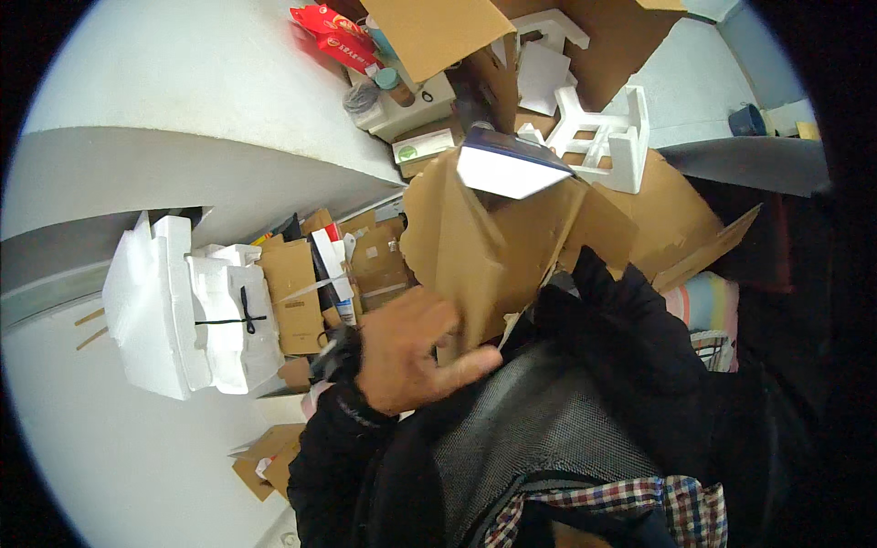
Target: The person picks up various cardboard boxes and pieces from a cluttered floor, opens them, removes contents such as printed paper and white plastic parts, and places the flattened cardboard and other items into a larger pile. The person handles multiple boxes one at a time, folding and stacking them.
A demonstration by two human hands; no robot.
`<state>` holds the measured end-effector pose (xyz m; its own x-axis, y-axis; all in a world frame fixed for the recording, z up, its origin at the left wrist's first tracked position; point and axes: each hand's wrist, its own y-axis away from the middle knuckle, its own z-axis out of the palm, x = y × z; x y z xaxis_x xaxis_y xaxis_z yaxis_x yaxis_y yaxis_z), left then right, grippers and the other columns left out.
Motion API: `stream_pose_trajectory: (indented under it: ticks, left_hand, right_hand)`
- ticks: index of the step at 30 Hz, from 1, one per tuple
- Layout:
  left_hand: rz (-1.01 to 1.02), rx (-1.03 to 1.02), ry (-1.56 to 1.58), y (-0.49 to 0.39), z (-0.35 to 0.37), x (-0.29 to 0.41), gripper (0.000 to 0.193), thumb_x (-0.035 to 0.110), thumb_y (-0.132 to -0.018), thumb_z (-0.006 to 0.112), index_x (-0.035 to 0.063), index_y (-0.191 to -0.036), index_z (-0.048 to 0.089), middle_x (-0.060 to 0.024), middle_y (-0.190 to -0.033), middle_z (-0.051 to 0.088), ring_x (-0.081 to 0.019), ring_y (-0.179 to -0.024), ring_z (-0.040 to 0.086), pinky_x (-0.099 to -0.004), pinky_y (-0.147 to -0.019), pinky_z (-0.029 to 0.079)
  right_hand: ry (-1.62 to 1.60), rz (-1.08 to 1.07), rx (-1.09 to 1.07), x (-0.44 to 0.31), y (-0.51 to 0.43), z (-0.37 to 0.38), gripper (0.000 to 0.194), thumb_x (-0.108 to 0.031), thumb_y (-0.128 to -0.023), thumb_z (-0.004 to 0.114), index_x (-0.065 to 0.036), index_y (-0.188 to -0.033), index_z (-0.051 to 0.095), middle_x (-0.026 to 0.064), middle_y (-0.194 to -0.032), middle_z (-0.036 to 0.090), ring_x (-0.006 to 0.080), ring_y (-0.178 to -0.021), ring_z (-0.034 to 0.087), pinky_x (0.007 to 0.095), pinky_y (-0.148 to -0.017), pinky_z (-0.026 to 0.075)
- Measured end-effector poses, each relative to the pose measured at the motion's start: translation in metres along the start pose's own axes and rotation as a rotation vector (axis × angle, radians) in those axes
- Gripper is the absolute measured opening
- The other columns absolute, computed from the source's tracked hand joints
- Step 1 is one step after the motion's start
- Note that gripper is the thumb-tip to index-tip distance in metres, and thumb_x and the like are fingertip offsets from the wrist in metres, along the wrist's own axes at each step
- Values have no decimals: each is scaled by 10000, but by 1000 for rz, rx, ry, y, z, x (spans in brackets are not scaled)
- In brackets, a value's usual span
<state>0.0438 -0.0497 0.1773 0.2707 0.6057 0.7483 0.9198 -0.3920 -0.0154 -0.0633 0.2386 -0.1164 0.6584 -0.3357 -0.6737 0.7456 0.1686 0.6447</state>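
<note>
My left hand, slightly blurred, is beside the lower left of a large brown cardboard piece. Its thumb stands apart from the curled fingers, with nothing visible between them; whether it touches the cardboard is unclear. A dark watch is on that wrist. My right hand is out of sight; only the black right sleeve shows, ending at the cardboard's right edge. At the top of this cardboard is a box with a white face and a dark blue side. White molded foam lies just beyond it.
White foam blocks tied with black cord stand at left beside flattened cartons. An open cardboard box is at the top, near a red packet and a lidded jar. Striped fabric lies at right.
</note>
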Motion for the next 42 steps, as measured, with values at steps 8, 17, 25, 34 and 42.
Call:
stream_pose_trajectory:
  ticks: [8, 17, 25, 34, 42]
  left_hand:
    - [-121, 137, 465, -13, 71, -46, 849, 638, -792, 786, 15, -1276, 472, -263, -1435, 377, -401, -1376, 371, -478, -1162, 307]
    - [-400, 373, 157, -57, 90, -114, 551, 367, -911, 755, -63, -1208, 580, -278, -1164, 636, -443, -1122, 594, -476, -967, 475]
    - [-360, 278, -35, -66, 60, -106, 448, 324, -845, 799, 26, -1155, 671, -271, -885, 711, -434, -852, 704, -497, -741, 542]
    - [-88, 593, -270, -66, 57, -49, 624, 357, -858, 792, -42, -1267, 544, -201, -1323, 572, -401, -1197, 565, -468, -1006, 479]
    - [-325, 34, 270, -12, 20, -13, 921, 313, -822, 853, -43, -1506, 350, -255, -1427, 537, -384, -1340, 533, -432, -1101, 433]
  right_hand:
    - [-28, 62, -22, -1, 23, -11, 767, -676, -1024, 379, 14, -1227, 645, 184, -1180, 676, 307, -1030, 651, 433, -890, 500]
    - [-34, 86, -26, 0, 25, -17, 782, -684, -1023, 367, 11, -1259, 637, 186, -1217, 669, 308, -1063, 646, 432, -914, 496]
    - [-83, 110, -16, 0, 18, -23, 797, -691, -1023, 356, 8, -1288, 630, 187, -1251, 663, 309, -1092, 642, 432, -935, 493]
    - [-158, 148, 54, 8, -6, -39, 814, -699, -1022, 344, 6, -1320, 623, 189, -1288, 656, 310, -1125, 637, 432, -959, 489]
    - [-176, 81, 228, 27, -88, -70, 830, -706, -1022, 333, 3, -1348, 616, 191, -1322, 650, 311, -1154, 632, 432, -981, 486]
